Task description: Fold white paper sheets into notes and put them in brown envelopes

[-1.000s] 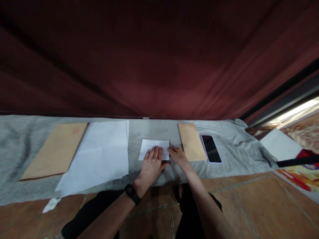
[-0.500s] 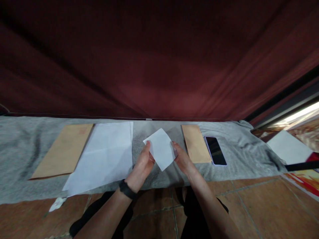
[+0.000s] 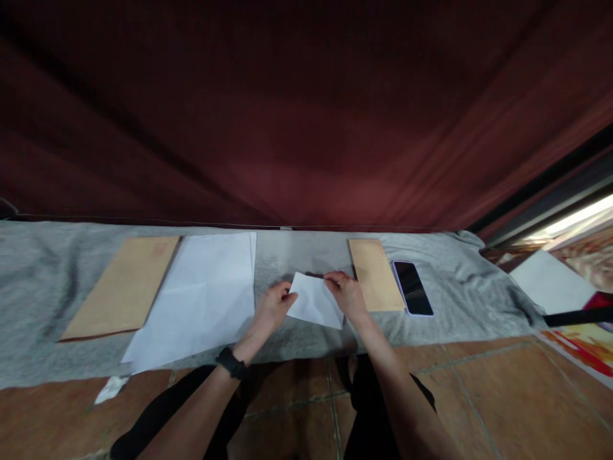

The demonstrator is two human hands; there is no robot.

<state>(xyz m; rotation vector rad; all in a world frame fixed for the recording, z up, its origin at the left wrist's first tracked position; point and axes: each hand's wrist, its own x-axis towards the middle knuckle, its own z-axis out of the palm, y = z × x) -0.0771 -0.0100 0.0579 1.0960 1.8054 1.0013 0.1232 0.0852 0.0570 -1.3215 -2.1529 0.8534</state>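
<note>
A small white paper [image 3: 316,308] is to the left of the small brown envelope [image 3: 377,275], near it but not touching it, over the grey cloth [image 3: 454,294]. The left hand [image 3: 272,306], on the paper's far side from the small brown envelope, pinches its left edge, thumb on top. The right hand [image 3: 347,297], just beside the small brown envelope, grasps the paper's upper right edge with its fingers. Whether the paper has one layer or several, and whether it touches the cloth below, I cannot tell.

The paper sits slightly askew to the small brown envelope, so handling it well probably means squaring its edges first. Light, even pressure from both sets of fingers should keep it flat; a hard pull from one side could crease or skew it. Keeping the thumbs near the corners would give better control, and the right wrist is best kept from nudging the small brown envelope.

To the right of the small brown envelope lies a phone [image 3: 412,287]; left of it, well apart, are large white sheets [image 3: 205,287], and beyond them a larger brown envelope [image 3: 124,287].
</note>
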